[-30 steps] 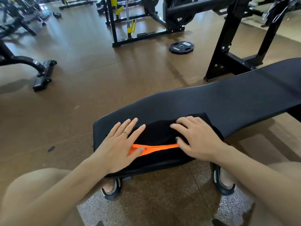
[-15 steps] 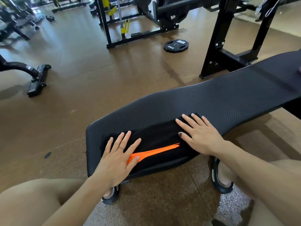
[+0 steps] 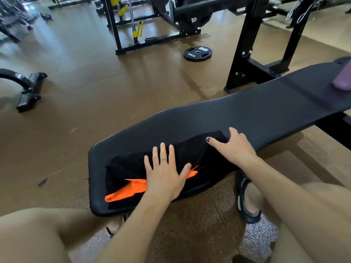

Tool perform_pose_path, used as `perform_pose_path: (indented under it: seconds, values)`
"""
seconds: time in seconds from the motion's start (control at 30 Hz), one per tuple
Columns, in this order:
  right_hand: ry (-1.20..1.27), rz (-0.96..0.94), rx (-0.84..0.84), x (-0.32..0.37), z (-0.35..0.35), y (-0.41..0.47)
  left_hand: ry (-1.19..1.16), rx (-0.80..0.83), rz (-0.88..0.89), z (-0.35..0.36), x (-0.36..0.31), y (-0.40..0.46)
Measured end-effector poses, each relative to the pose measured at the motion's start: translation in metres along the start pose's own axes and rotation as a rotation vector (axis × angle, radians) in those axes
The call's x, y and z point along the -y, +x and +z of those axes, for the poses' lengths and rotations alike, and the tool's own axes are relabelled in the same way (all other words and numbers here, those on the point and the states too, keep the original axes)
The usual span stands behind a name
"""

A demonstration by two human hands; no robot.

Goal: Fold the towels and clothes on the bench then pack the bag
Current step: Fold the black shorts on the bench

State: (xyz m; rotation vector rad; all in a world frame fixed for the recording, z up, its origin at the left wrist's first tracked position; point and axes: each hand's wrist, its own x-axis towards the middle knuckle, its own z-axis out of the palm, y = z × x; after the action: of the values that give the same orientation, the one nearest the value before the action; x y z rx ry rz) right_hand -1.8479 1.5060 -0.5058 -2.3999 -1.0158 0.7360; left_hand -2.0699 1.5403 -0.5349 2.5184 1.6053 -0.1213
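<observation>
Bright daylight, perhaps wide-angle edge warp

My left hand (image 3: 164,177) covers the middle of the orange panel (image 3: 126,188) under its fingers. Beyond my right hand's (image 3: 234,148) fingertips, a blurred purple object (image 3: 341,80) runs off the frame edge, unidentifiable.

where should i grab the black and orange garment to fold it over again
Probably its right end, where the right hand already curls over the edge of the black and orange garment. Come from the right; the left hand presses the middle flat on the bench.
</observation>
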Motion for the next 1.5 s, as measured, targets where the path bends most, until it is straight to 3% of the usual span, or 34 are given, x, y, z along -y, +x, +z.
perform_pose_path:
  seconds: [0.13, 0.3, 0.4, 0.57, 0.67, 0.77, 0.93, 1.03, 1.1, 1.2, 1.37, 1.43, 1.5]
  values:
    - [-0.078, 0.026, 0.023, 0.008, 0.0, -0.001, 0.0, -0.003, -0.021, 0.015, -0.001, -0.001]
    - [0.27, 0.119, 0.127, 0.017, -0.007, -0.001, -0.015, -0.023, -0.018, 0.015, 0.0, -0.005]
    - [0.348, 0.114, 0.171, 0.031, -0.024, -0.018, -0.127, 0.003, -0.001, 0.006, 0.001, -0.006]
    - [0.144, -0.108, 0.184, 0.102, -0.041, -0.057, -0.546, -0.102, -0.007, -0.051, 0.037, -0.008]
    - [-0.141, -0.299, 0.147, 0.16, -0.022, -0.086, -0.414, -0.245, -0.066, -0.08, 0.085, -0.009]
    - [-0.416, -0.498, 0.066, 0.206, 0.023, -0.119, -0.446, -0.098, -0.274, -0.089, 0.136, -0.01]
    - [-0.517, -0.576, 0.116, 0.227, 0.121, -0.139, -1.242, 0.287, -0.568, -0.039, 0.189, -0.004]
    - [-0.577, -0.579, 0.113, 0.22, 0.156, -0.144, -1.188, 0.301, -0.544, -0.035, 0.187, -0.006]
    - [-0.514, -0.559, 0.128, 0.214, 0.161, -0.144, -1.1, 0.288, -0.509, -0.04, 0.18, -0.011]
    - [-0.251, -0.517, 0.284, 0.206, 0.155, -0.141, -1.057, 0.276, -0.517, -0.044, 0.178, -0.01]
    - [0.278, -0.41, 0.528, 0.177, 0.136, -0.137, -0.794, 0.188, -0.297, -0.051, 0.165, -0.019]
    - [0.554, -0.311, 0.525, 0.162, 0.127, -0.133, -0.705, 0.158, -0.259, -0.047, 0.158, -0.021]
    - [0.626, -0.293, 0.328, 0.143, 0.121, -0.131, -0.606, 0.111, -0.229, -0.04, 0.157, -0.021]
